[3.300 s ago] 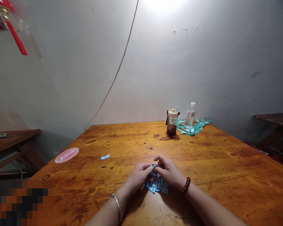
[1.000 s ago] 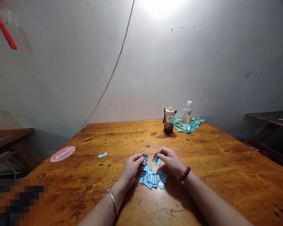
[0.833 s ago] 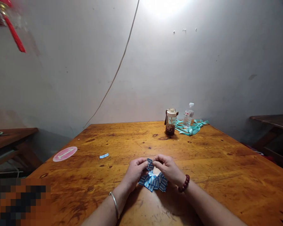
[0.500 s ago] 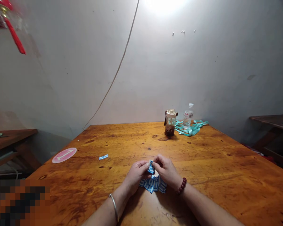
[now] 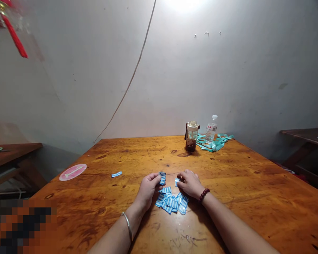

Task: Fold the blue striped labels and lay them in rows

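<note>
My left hand (image 5: 146, 190), with a silver bangle on its wrist, pinches a blue-and-white label piece (image 5: 162, 178) between thumb and fingers. To its right, my right hand (image 5: 190, 184), wearing dark red beads, has its fingers on another blue-and-white label (image 5: 177, 181) close to the tabletop. Between and below the hands lies a loose pile of several similar labels (image 5: 172, 202). One more small label (image 5: 116, 174) rests apart on the left of the table.
The wooden table (image 5: 137, 151) bears a lidded cup (image 5: 191, 137) with dark contents, a water bottle (image 5: 211, 130) and turquoise ribbon (image 5: 214, 145) at the back right. A pink round sign (image 5: 73, 172) lies at the left edge.
My hands have moved apart, my right hand to the right and my left slightly left. Each now has a separate label at its fingers, and more of the pile shows.
</note>
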{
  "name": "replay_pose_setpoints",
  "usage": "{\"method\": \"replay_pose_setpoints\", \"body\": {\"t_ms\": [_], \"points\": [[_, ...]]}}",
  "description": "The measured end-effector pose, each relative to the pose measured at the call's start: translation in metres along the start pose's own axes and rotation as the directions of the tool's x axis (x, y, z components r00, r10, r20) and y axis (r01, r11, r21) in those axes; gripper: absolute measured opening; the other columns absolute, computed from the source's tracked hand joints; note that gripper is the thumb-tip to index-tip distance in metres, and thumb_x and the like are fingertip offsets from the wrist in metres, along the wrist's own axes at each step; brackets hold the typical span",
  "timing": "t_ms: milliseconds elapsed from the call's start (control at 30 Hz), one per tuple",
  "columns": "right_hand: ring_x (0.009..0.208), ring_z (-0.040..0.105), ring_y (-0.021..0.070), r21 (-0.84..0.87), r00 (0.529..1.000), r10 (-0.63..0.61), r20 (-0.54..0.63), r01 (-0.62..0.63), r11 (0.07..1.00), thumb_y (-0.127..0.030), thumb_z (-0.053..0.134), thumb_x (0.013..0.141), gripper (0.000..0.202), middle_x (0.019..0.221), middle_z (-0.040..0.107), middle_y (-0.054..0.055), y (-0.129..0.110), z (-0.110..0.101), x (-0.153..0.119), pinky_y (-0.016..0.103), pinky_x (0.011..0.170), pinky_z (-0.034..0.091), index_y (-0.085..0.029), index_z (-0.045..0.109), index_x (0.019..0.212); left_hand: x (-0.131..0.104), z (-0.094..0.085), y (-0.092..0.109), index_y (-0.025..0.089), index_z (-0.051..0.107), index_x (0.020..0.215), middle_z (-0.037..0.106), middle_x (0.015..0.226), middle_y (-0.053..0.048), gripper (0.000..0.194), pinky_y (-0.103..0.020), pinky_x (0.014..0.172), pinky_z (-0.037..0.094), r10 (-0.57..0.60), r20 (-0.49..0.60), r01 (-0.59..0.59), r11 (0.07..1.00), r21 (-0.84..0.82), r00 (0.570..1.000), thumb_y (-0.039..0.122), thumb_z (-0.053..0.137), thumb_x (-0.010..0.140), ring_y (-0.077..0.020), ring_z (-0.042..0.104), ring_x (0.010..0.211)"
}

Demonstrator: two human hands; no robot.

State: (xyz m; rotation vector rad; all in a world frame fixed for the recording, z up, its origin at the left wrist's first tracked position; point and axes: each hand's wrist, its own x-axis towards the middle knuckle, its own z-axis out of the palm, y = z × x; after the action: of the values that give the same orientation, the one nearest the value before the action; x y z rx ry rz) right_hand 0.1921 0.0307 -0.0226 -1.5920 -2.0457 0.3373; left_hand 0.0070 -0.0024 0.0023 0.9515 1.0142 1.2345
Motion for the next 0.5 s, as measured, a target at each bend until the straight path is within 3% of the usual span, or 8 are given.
{"method": "replay_pose_setpoints", "body": {"t_ms": [167, 267, 367, 500], "points": [[0.069, 0.046, 0.0132, 0.107, 1.000, 0.004, -0.019, -0.002, 0.994, -0.016, 0.053, 0.064, 0.003, 0.069, 0.054, 0.000, -0.002, 0.005, 0.001, 0.024, 0.062, 0.027, -0.017, 0.055, 0.062, -0.001, 0.003, -0.004, 0.013, 0.058, 0.072, 0.057, 0.063, 0.000, 0.021, -0.017, 0.049, 0.040, 0.000, 0.074, 0.000, 1.000, -0.001, 0.997, 0.031, 0.063, 0.063, -0.0071, 0.052, 0.053], [0.063, 0.046, 0.0120, 0.269, 0.998, 0.005, -0.070, 0.014, 0.963, -0.018, 0.048, 0.069, 0.008, 0.064, 0.052, -0.001, -0.007, 0.000, -0.001, 0.022, 0.057, 0.031, -0.016, 0.051, 0.061, -0.001, 0.002, -0.004, 0.013, 0.059, 0.072, 0.056, 0.062, 0.000, 0.022, -0.016, 0.048, 0.039, -0.002, 0.071, 0.000, 1.000, 0.026, 0.997, 0.032, 0.063, 0.063, -0.0064, 0.050, 0.051], [0.059, 0.046, 0.0108, 0.483, 0.989, -0.108, -0.099, 0.143, 0.864, -0.021, 0.046, 0.072, 0.011, 0.062, 0.051, -0.002, -0.024, -0.007, -0.010, 0.021, 0.055, 0.034, -0.016, 0.051, 0.064, -0.001, 0.002, -0.005, 0.012, 0.060, 0.074, 0.056, 0.064, -0.001, 0.024, -0.017, 0.049, 0.039, -0.006, 0.080, 0.001, 0.998, 0.070, 0.997, 0.034, 0.062, 0.063, -0.0072, 0.050, 0.053], [0.058, 0.046, 0.0099, 0.517, 0.974, -0.208, -0.093, 0.226, 0.826, -0.020, 0.047, 0.073, 0.009, 0.062, 0.051, -0.002, -0.047, -0.011, -0.025, 0.020, 0.055, 0.035, -0.017, 0.052, 0.066, -0.005, 0.004, -0.005, 0.011, 0.062, 0.075, 0.058, 0.069, -0.004, 0.026, -0.017, 0.050, 0.039, -0.013, 0.167, -0.009, 0.992, 0.128, 0.986, 0.035, 0.061, 0.065, -0.0084, 0.051, 0.056]]}}
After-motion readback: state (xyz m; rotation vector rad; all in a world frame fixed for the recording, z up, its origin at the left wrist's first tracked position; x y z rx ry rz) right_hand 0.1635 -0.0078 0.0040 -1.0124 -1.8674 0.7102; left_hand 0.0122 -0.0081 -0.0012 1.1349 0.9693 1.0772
